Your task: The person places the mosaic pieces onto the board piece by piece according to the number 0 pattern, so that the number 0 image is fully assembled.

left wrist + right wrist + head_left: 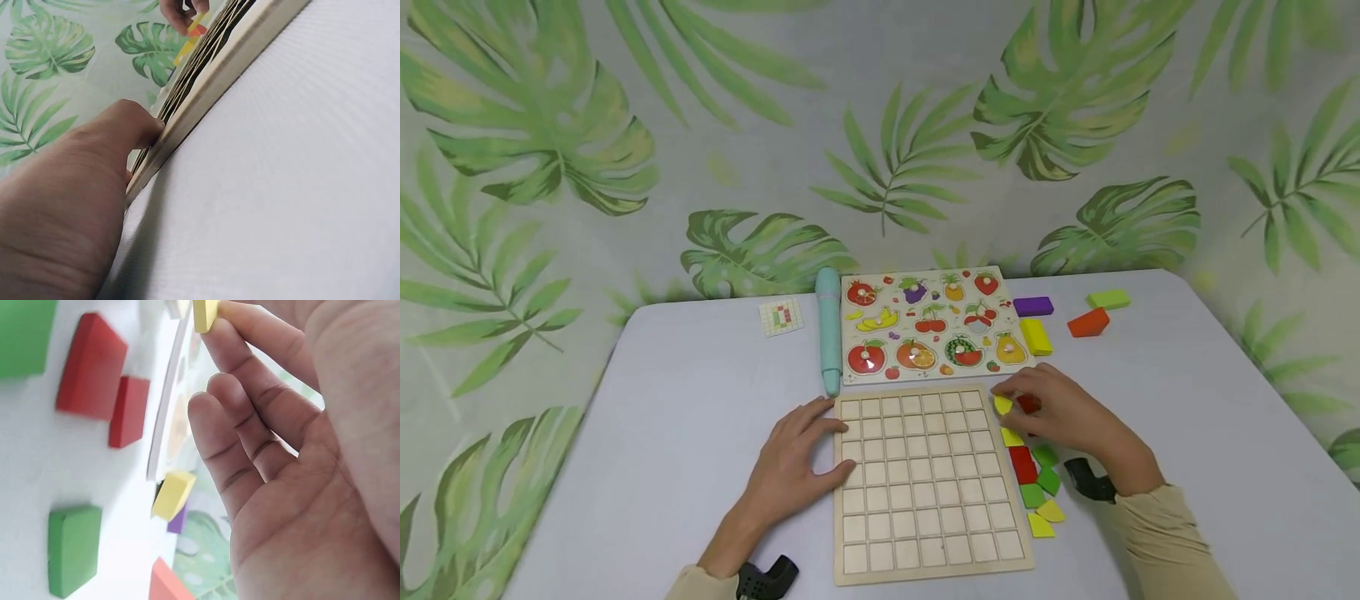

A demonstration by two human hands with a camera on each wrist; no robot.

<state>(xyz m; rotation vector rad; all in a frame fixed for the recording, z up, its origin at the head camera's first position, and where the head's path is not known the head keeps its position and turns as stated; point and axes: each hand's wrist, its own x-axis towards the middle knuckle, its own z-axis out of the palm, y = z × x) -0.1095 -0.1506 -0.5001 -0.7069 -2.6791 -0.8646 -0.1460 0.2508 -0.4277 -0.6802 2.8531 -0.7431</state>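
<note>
My right hand (1060, 410) pinches a small yellow block (204, 315) between thumb and index finger, just off the upper right corner of a wooden grid board (934, 500). In the right wrist view its other fingers are loosely extended. My left hand (786, 458) rests at the board's left edge, fingers spread and thumb tip on the frame. The grid's square cells hold no pieces. Along the board's right side lie red tiles (1022, 464), green tiles (1033, 497) and yellow tiles (1041, 525). Another red piece (1028, 403) is partly hidden behind my right hand.
Behind the board lies a fruit puzzle (901, 321), with a teal pen-shaped stick (829, 333) along its left side. A small patterned card (781, 317) lies farther left. Purple (1033, 307), yellow (1036, 337), orange-red (1088, 322) and light green (1108, 298) blocks lie at the back right.
</note>
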